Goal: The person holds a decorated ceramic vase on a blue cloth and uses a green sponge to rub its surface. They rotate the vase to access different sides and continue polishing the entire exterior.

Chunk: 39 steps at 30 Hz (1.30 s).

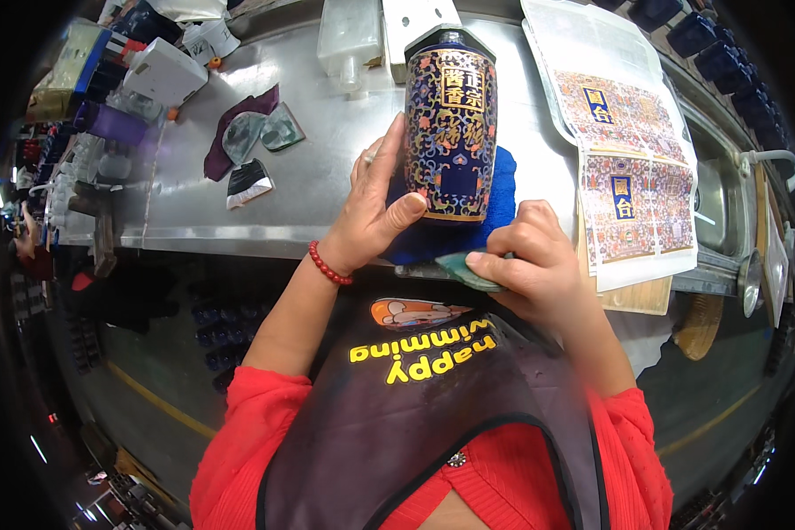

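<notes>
A dark blue bottle (450, 141) with a dense floral pattern and gold lettering is in front of me, neck pointing away. My left hand (375, 203) grips its left side, thumb across the lower front and fingers along the edge. Under the bottle's lower part shows a bright blue towel (503, 185). At the table's near edge, my right hand (530, 256) pinches a thin green pad (468, 272) between thumb and curled fingers. The pad is apart from the bottle; whether it is cloth or sponge I cannot tell.
Printed floral sheets (627, 168) lie on the right, beside a sink (724, 203). Several cloth scraps (252, 132) rest on the metal table (327, 185) to the left. Behind are a clear plastic container (349, 40) and a white box (163, 72).
</notes>
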Each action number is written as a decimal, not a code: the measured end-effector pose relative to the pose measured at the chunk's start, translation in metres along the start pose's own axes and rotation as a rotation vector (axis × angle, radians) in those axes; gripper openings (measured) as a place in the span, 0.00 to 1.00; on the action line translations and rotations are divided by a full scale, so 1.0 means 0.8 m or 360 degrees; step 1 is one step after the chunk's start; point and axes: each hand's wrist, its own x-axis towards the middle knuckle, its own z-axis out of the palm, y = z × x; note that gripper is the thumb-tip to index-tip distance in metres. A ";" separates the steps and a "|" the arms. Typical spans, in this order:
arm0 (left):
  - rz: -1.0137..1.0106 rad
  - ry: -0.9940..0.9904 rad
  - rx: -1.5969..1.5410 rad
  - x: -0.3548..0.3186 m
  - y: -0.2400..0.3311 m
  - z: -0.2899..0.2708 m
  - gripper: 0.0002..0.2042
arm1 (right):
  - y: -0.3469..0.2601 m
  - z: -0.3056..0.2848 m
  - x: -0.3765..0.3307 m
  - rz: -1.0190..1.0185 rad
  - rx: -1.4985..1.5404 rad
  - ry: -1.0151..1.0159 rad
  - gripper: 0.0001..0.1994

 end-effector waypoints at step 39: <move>0.0349 0.0121 0.0674 0.002 0.042 -0.003 0.56 | -0.013 0.028 -0.013 0.1422 0.0736 0.0612 0.09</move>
